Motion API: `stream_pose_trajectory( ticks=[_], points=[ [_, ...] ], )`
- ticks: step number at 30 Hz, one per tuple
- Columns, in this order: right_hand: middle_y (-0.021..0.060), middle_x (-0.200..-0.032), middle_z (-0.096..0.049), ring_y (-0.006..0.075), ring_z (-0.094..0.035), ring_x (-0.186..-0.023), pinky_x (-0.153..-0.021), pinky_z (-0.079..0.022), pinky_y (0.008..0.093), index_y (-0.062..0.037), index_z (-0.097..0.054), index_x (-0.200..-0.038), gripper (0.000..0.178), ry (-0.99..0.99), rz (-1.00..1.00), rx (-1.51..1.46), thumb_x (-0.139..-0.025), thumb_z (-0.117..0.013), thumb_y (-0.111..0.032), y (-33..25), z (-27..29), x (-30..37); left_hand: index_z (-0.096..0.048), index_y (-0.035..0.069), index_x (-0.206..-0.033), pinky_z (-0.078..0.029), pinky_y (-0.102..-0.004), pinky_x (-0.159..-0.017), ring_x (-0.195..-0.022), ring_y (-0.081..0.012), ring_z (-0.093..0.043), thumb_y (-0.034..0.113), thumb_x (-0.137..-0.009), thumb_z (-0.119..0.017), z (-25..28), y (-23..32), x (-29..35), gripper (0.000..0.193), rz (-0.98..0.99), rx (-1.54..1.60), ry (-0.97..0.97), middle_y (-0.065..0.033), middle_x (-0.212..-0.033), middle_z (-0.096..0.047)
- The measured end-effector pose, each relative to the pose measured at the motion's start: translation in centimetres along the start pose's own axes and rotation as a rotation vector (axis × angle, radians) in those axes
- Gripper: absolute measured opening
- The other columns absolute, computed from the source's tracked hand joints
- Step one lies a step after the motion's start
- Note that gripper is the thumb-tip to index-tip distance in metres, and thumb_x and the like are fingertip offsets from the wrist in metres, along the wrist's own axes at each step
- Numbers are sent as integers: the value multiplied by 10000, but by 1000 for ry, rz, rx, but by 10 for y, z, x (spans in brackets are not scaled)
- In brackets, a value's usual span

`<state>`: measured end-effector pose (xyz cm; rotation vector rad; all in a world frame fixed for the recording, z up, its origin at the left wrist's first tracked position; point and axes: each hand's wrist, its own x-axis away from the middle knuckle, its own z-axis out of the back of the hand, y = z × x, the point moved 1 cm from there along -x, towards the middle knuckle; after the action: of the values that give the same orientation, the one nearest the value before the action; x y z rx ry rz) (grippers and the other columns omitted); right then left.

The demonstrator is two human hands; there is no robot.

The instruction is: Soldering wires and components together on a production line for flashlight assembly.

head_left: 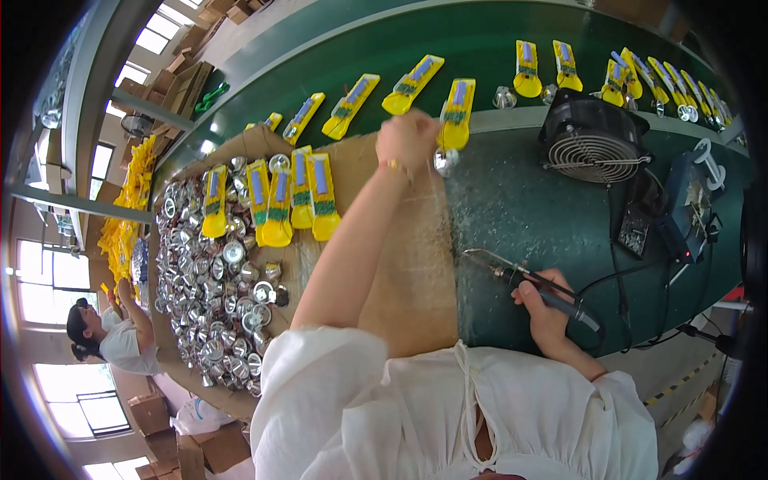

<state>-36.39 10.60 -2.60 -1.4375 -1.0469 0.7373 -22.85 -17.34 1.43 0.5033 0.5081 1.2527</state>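
My left hand (408, 142) reaches out to the edge of the green conveyor, its fingers closed at the lower left side of a yellow plastic torch housing (459, 104). This housing carries a blue-purple battery and a green circuit board. A shiny reflector (446, 163) hangs at its lower end. My right hand (547, 314) is wrapped around the handle of a soldering iron (552, 298), whose tip points left above the green bench top. Several similar yellow housings (277, 210) lie left of my left forearm, beside a heap of silvery reflectors (216, 296).
More yellow housings (414, 84) lie along the green conveyor (480, 32). A black fan (592, 138) stands at the right, near a soldering station (680, 208) with a solder spool (709, 164). Brown cardboard (408, 272) covers the middle bench. At far left, another person (120, 332) handles yellow parts.
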Motion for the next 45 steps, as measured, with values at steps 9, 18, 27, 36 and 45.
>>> stream_pose_trajectory(
  ticks=[9,18,27,36,45],
  points=[
    [78,-704,-602,107,-581,-623,-574,-483,236,14,-523,-839,121,-11,-61,-34,-793,-619,-43,2,0,0,-665,88,-891,-477,-360,-785,-892,-265,-592,358,-662,-665,21,-32,-51,354,-29,-464,-35,-130,-978,-569],
    [60,-665,-511,129,-505,-597,-626,-452,271,19,-518,-875,110,15,55,22,-837,-542,-81,0,-1,-2,-553,62,-827,-490,-367,-584,-677,-289,-580,344,-628,-746,34,-23,187,396,-31,-130,127,-106,-858,-521],
    [64,-650,-528,133,-532,-594,-616,-465,267,27,-525,-874,143,33,179,-6,-809,-589,-84,6,-3,3,-595,84,-851,-455,-384,-683,-800,-264,-564,299,-692,-701,128,-109,227,288,286,-741,470,-90,-900,-564],
    [65,-645,-544,130,-539,-594,-612,-459,248,19,-519,-866,123,32,168,34,-824,-576,-81,2,-6,20,-667,75,-761,-406,-363,-741,-832,-262,-528,122,-732,-643,121,-123,244,61,80,-562,418,-71,-833,-583],
    [97,-693,-607,112,-574,-608,-572,-466,228,21,-519,-849,166,-135,200,84,-803,-627,-98,-10,-30,29,-661,24,-831,-459,-307,-592,-644,-233,-590,69,-740,-646,60,-56,248,103,59,264,76,-118,-720,-619]
  ],
)
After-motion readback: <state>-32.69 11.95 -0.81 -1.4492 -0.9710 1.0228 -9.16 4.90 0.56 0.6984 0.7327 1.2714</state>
